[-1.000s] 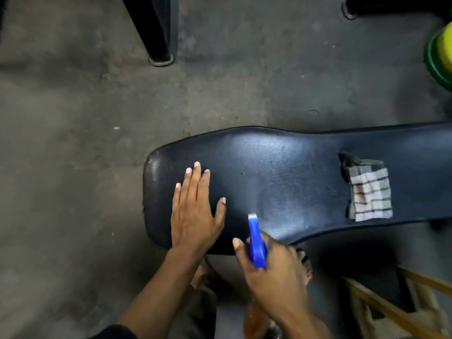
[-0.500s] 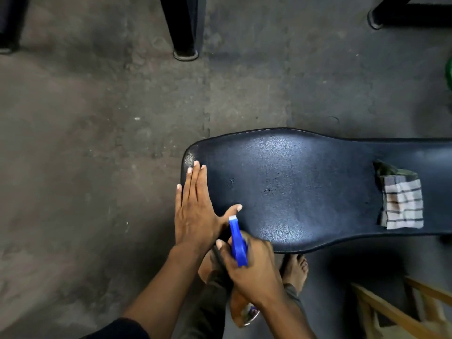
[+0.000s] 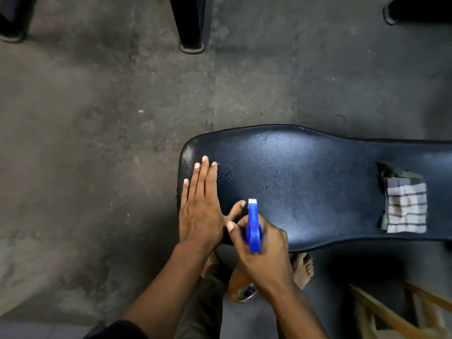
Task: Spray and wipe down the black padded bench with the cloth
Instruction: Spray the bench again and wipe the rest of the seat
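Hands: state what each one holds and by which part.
Right hand grips the spray bottle around the neck under its blue trigger head. Left hand holds nothing; it lies flat on the bench.

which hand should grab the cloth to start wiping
Left, probably. The left hand lies flat and empty on the black padded bench, while the right hand grips the blue-topped spray bottle. The folded checked cloth is nearer the right, though.

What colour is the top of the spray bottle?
Bright blue spray head with a white nozzle tip, seen in the head view.
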